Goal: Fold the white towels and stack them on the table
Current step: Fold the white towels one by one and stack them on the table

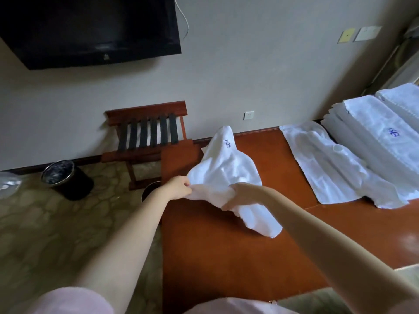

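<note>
A crumpled white towel [226, 164] with a small blue emblem hangs over the left end of the red-brown wooden table [226, 245]. My left hand [178, 188] pinches its near left edge. My right hand [243, 196] grips the bunched cloth a little to the right, and a loose end of the towel droops below it toward the tabletop. At the table's right end stands a stack of folded white towels [374, 134], the top one showing a blue emblem. A flat white cloth [328, 164] lies spread beside the stack.
A wooden luggage rack [147, 141] with black straps stands against the wall left of the table. A black waste bin [65, 180] sits on the patterned floor further left. A dark television [90, 30] hangs on the wall above.
</note>
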`<state>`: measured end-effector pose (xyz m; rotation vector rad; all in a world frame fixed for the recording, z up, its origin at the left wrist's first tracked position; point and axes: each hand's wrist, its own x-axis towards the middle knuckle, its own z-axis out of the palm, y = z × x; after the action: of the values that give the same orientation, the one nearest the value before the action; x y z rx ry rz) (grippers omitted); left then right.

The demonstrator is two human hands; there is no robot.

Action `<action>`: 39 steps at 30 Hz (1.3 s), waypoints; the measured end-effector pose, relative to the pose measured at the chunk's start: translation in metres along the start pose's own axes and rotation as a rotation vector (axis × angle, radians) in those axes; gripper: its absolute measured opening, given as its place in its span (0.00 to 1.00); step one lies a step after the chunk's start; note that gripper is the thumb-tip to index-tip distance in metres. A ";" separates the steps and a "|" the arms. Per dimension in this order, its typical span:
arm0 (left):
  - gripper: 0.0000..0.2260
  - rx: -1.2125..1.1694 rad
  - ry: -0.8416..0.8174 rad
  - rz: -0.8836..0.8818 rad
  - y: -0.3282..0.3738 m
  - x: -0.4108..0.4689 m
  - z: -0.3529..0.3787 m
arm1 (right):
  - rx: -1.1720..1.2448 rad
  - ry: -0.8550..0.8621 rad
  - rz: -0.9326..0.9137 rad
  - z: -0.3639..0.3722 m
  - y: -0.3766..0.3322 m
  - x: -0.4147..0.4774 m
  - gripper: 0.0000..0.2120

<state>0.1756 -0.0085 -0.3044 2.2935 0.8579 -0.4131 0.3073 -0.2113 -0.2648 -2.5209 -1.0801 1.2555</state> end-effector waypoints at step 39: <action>0.31 0.129 -0.189 -0.133 0.000 -0.005 0.138 | 0.296 0.619 0.268 0.054 0.115 0.026 0.19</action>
<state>0.1631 -0.1027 -0.4040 2.2752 0.9139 -0.7511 0.3401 -0.2894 -0.3624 -2.5874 -0.3986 0.5359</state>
